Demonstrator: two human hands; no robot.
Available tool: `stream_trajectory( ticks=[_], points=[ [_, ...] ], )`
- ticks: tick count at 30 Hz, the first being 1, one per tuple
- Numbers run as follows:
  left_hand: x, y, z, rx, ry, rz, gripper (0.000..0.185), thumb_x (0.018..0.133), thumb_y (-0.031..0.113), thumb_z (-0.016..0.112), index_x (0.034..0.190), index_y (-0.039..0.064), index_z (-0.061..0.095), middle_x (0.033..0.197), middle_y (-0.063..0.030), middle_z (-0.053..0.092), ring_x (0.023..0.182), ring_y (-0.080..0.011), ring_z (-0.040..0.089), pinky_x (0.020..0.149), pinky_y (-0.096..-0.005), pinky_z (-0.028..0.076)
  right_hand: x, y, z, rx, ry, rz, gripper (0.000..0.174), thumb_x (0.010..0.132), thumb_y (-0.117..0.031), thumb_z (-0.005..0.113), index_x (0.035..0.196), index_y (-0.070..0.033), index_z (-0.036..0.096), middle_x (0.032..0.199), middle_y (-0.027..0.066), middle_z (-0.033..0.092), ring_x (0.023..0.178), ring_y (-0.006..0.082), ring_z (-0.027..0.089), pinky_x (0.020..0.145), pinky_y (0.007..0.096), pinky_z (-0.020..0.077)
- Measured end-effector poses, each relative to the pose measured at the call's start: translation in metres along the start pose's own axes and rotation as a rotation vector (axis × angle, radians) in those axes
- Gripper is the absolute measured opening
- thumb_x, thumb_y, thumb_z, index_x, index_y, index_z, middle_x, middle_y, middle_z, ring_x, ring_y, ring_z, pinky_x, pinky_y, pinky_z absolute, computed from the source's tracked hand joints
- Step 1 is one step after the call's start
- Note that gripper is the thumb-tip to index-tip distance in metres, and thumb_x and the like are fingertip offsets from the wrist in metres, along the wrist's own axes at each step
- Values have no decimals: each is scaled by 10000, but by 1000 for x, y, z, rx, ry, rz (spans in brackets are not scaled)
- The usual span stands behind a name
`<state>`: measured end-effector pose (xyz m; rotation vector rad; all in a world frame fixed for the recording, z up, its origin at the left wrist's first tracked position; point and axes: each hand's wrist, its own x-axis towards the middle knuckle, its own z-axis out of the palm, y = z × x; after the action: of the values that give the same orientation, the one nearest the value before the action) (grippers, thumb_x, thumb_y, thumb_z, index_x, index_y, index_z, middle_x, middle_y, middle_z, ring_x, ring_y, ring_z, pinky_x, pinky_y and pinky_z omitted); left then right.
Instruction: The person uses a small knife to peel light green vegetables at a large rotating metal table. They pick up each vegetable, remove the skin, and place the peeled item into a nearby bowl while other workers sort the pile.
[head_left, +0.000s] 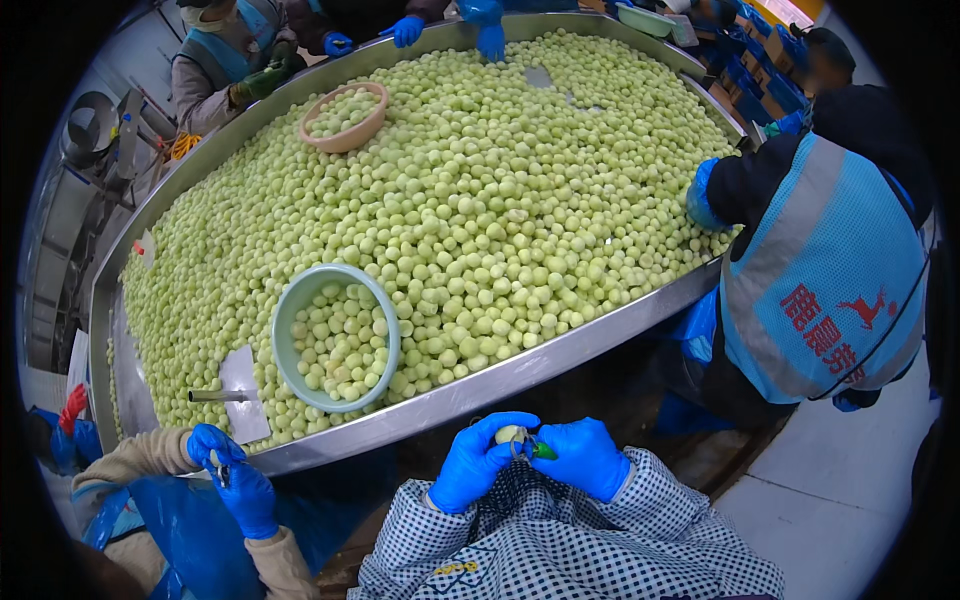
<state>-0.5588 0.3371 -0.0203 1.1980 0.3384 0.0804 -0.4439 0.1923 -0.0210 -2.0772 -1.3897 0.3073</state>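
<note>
Both of my hands wear blue gloves and meet just outside the near rim of a metal sorting table (480, 382). Between the fingers of my left hand (480, 459) is a round pale-green fruit (511, 434). My right hand (582, 456) grips a small tool with a green handle (543, 451); its metal end is close against the fruit, partly hidden by my fingers. Beyond the rim, many round pale-green fruits (480, 225) cover the table. A light-blue basin (282, 330) holding more of these fruits stands on them, ahead and to the left.
A co-worker in a blue vest (832, 262) leans over the table at right. Another co-worker's gloved hands (240, 480) hold a fruit at lower left. More people stand along the far edge. A pink basin (341, 142) and a short metal tube (217, 395) lie on the table.
</note>
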Motion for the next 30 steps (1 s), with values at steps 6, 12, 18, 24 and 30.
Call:
stream_trajectory(
  ticks=[6,12,18,24,30],
  points=[
    [3,-5,9,-11,71,-51,413,846,323,664,1126,24,610,1037,-70,643,935,-115,577,840,-260,473,-8,2,9,166,-6,92,201,756,-240,685,688,-108,550,597,103,567,505,297,579,444,388,459],
    [10,-21,24,57,178,34,344,864,277,645,1104,31,625,923,-43,641,804,-69,548,725,-219,460,-26,1,33,527,25,390,126,805,-183,643,794,-59,624,672,175,602,570,328,618,477,378,478],
    [23,-9,2,26,-166,-368,309,877,230,626,1091,8,625,932,-44,644,838,-102,576,783,-245,469,-45,-1,42,701,44,530,188,848,-206,615,813,-26,655,680,155,638,556,223,634,486,321,478],
    [21,-18,26,61,-21,-164,295,893,206,596,1107,4,608,1009,-82,647,938,-135,593,868,-294,472,-46,-3,41,1086,-85,939,272,893,-243,563,740,-33,643,622,36,620,463,98,508,422,238,386],
    [25,-32,28,-88,-111,-176,422,874,313,622,1174,18,583,950,-57,636,856,-123,586,810,-262,473,-62,9,43,2168,-58,590,362,969,-244,405,649,-91,472,497,-1,467,385,95,420,373,226,346]
  ],
)
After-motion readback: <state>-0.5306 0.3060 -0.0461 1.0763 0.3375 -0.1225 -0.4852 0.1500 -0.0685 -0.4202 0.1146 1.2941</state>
